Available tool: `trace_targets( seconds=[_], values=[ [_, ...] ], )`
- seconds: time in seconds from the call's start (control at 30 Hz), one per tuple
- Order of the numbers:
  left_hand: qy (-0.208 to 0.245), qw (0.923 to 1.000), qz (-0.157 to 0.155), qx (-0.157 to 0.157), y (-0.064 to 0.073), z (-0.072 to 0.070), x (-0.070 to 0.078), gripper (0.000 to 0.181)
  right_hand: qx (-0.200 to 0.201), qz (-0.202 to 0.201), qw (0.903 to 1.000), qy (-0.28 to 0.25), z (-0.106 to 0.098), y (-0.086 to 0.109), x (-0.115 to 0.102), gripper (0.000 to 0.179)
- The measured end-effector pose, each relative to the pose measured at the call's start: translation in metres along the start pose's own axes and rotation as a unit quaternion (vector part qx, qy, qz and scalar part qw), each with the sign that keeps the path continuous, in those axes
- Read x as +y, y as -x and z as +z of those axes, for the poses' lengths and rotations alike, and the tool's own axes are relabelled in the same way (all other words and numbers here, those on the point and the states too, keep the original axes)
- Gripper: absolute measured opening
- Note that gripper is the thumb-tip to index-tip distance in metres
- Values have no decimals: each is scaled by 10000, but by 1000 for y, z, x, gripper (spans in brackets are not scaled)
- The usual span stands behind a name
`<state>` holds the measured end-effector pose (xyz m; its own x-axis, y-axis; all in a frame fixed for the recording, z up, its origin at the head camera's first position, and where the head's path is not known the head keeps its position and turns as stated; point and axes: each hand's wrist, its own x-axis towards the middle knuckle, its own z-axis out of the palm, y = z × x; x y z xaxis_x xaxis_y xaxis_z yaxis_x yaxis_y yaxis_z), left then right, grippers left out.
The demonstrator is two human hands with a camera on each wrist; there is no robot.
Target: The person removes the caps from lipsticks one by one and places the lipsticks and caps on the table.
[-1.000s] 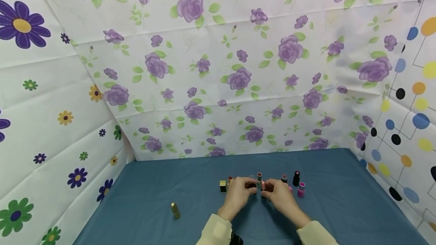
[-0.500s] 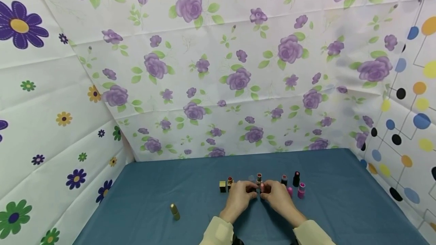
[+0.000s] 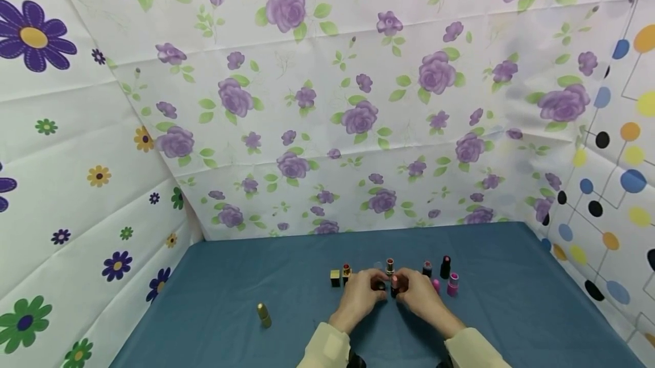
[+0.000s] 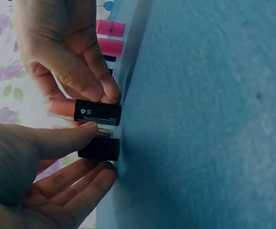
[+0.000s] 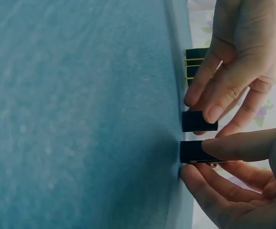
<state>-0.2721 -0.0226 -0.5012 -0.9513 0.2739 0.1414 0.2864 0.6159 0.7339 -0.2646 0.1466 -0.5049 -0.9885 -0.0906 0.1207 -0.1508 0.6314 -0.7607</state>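
Observation:
Near the middle of the blue table my left hand (image 3: 358, 297) pinches a black lipstick cap (image 4: 98, 149) between thumb and fingers. Just beside it, my right hand (image 3: 421, 294) holds an upright coral lipstick (image 3: 394, 286) by its black base. The coral tip is uncovered, with a clear sleeve around it in the left wrist view. Cap and lipstick stand side by side with a small gap, their lower ends at the tabletop. In the right wrist view my right thumb lies along the black base (image 5: 191, 151). Right behind the hands stands a gold-rimmed lipstick (image 3: 390, 267).
To the left are a gold-and-black cap (image 3: 335, 278) and a red lipstick (image 3: 346, 271); a gold tube (image 3: 263, 315) stands farther left. Right of the hands are a dark lipstick (image 3: 427, 269), a black lipstick (image 3: 446, 267), a pink cap (image 3: 436, 285) and a magenta lipstick (image 3: 452, 284).
Both hands have come slightly nearer the person with the coral lipstick and the black cap. More of the coral lipstick and the cap shows between the fingers now. The other lipsticks stay put.

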Motion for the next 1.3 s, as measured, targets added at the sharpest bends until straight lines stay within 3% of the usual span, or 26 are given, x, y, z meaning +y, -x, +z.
trace_targets(
  seconds=[0.23,0.43,0.57,0.83,1.0,1.3],
  values=[
    [35,10000,-34,17,7,-16,6,25,-51,-14,9999,-121,-12,3,-11,36],
    [120,9998,143,116,12,-33,12,22,146,-311,9993,-160,-22,7,-24,32],
    [123,9994,277,157,15,-46,14,22,185,-591,9970,-461,-28,9,-32,30],
    [307,9992,257,-53,23,-77,10,20,-660,-1071,9831,-1327,-32,10,-34,25],
    [335,9989,295,-153,25,-90,6,19,-984,-1132,9730,-1753,-28,10,-35,24],
    [327,9945,20,-994,33,-132,4,25,-1890,-1283,9498,-2138,-16,9,-39,44]
  ],
)
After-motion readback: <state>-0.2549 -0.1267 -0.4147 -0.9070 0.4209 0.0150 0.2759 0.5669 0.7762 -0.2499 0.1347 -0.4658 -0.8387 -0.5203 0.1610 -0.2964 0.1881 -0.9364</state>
